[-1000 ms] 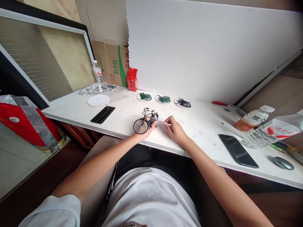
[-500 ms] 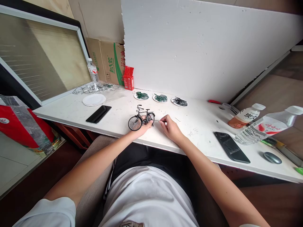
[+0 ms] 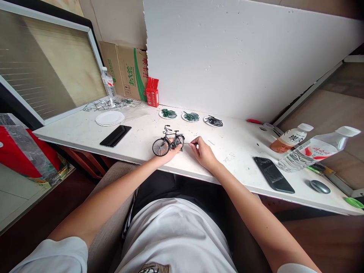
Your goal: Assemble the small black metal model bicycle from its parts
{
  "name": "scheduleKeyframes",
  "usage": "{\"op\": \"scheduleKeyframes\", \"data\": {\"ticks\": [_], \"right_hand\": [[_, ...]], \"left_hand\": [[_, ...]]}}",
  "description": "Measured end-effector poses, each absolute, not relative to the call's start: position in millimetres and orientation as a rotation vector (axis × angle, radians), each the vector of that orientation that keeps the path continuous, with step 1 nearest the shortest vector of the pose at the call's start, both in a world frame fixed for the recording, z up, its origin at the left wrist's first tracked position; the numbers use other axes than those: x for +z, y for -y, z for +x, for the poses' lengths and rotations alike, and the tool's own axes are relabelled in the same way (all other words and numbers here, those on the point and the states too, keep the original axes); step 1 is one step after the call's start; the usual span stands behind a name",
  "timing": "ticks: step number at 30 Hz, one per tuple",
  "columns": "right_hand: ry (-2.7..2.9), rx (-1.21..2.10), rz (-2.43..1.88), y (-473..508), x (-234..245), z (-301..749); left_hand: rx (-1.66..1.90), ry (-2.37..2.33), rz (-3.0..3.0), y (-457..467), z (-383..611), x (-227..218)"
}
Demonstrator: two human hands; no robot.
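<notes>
A small black model bicycle stands upright over the near part of the table, its front wheel towards the left. My left hand is closed round its lower part from behind and below; the pedal area is partly hidden. My right hand pinches a thin dark screwdriver-like tool, whose shaft points left at the rear wheel. Whether the tip touches the wheel is too small to tell.
On the white table, small plates of green parts and black parts line the back. Phones lie either side. Bottles, a mouse and a red box stand farther out.
The whole view has shifted slightly left and up with the head. Both hands keep their hold on the bicycle and the thin tool, with little visible movement between them.
</notes>
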State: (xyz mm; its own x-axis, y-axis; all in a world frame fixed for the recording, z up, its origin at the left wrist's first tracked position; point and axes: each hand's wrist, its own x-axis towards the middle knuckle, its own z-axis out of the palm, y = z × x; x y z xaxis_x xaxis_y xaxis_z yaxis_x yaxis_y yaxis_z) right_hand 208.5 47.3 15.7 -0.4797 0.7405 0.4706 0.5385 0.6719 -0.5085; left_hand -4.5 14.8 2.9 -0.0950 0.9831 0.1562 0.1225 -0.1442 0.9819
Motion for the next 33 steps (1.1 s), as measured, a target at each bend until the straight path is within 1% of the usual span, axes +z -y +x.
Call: {"op": "scheduleKeyframes", "data": {"ticks": [17, 22, 33], "right_hand": [[2.308, 0.241, -0.942, -46.1, 20.0, 211.9], [2.341, 0.16, -0.979, -45.1, 19.7, 210.6], [2.382, 0.092, -1.017, -45.6, 17.3, 208.5]], "left_hand": [[1.338, -1.307, 1.429, -13.9, -7.4, 5.4], [1.328, -1.315, 1.451, -15.4, -8.3, 3.1], [1.315, -1.311, 1.532, -13.2, -9.0, 1.5]]}}
